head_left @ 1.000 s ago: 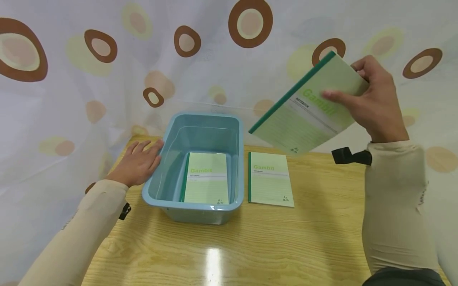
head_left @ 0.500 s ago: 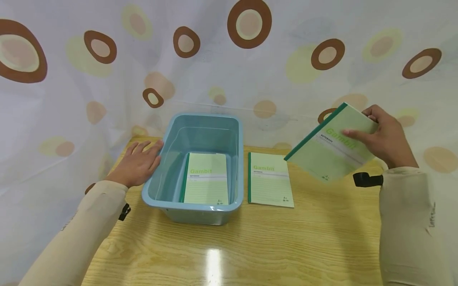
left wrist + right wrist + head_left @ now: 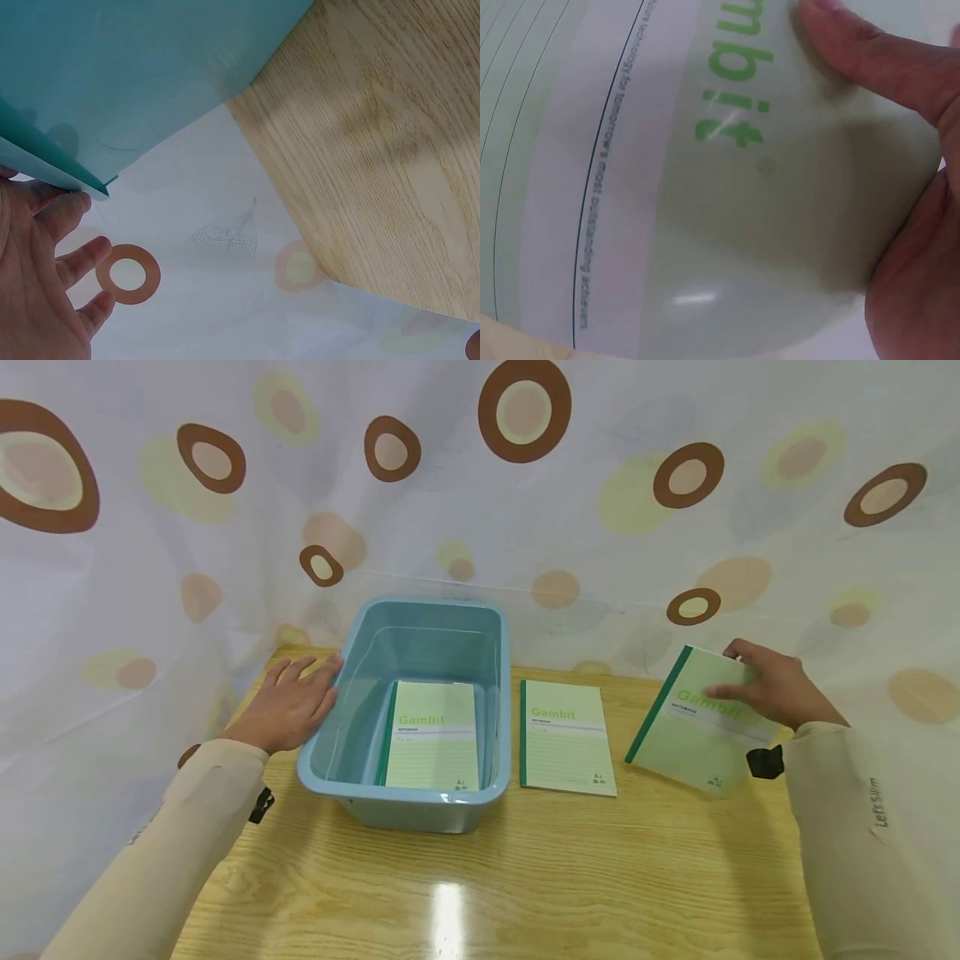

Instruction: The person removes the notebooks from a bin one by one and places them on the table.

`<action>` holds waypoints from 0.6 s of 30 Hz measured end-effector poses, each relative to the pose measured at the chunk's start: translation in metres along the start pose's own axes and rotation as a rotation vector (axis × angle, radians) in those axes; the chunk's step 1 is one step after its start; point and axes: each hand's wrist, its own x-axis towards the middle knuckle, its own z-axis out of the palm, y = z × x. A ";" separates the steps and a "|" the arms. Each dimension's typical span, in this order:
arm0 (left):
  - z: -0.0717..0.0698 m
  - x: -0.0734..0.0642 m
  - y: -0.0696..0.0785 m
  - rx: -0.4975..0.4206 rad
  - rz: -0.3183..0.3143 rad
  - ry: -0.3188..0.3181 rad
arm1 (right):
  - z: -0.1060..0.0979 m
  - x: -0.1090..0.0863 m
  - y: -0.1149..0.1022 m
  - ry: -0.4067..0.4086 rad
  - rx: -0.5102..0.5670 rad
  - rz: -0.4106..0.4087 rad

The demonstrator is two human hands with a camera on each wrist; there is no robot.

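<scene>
My right hand grips a pale green notebook by its upper right corner, thumb on the cover and fingers behind. The notebook is tilted, its lower edge close over the table at the right. In the right wrist view the thumb presses the notebook's cover, which bows slightly. My left hand rests at the left rim of a blue plastic tub, fingers spread. The left wrist view shows fingertips touching the rim's edge. A similar notebook lies flat inside the tub.
Another matching notebook lies flat on the wooden table, just right of the tub. A patterned white sheet hangs behind the table and along its left side.
My right hand has brought the notebook down from high in front of the sheet to low over the table's right side. The left hand, tub and other notebooks have stayed put.
</scene>
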 end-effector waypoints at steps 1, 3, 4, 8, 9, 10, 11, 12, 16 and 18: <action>0.000 0.000 0.000 -0.002 0.000 0.000 | 0.004 0.003 0.004 -0.025 -0.001 -0.006; 0.000 0.000 0.000 -0.008 -0.001 -0.002 | 0.010 0.008 0.011 -0.066 0.000 -0.007; 0.000 0.000 0.000 -0.010 -0.002 -0.003 | 0.013 0.010 0.013 -0.084 0.006 -0.004; 0.000 0.000 0.000 -0.013 -0.008 -0.008 | 0.019 0.021 0.019 -0.123 0.001 -0.047; 0.000 0.000 -0.001 -0.010 -0.009 -0.007 | 0.020 0.025 0.020 -0.126 -0.009 -0.065; 0.000 0.000 -0.001 -0.009 -0.012 -0.011 | 0.022 0.029 0.020 -0.126 -0.022 -0.080; 0.000 0.000 -0.001 -0.009 -0.012 -0.010 | 0.024 0.033 0.021 -0.127 -0.038 -0.095; 0.000 0.000 -0.001 -0.009 -0.014 -0.008 | 0.026 0.038 0.021 -0.126 -0.053 -0.107; -0.001 -0.001 0.001 -0.020 -0.013 -0.002 | 0.040 0.053 0.025 -0.122 -0.105 -0.094; -0.001 -0.002 0.002 -0.028 -0.015 0.000 | 0.048 0.058 0.027 -0.116 -0.121 -0.076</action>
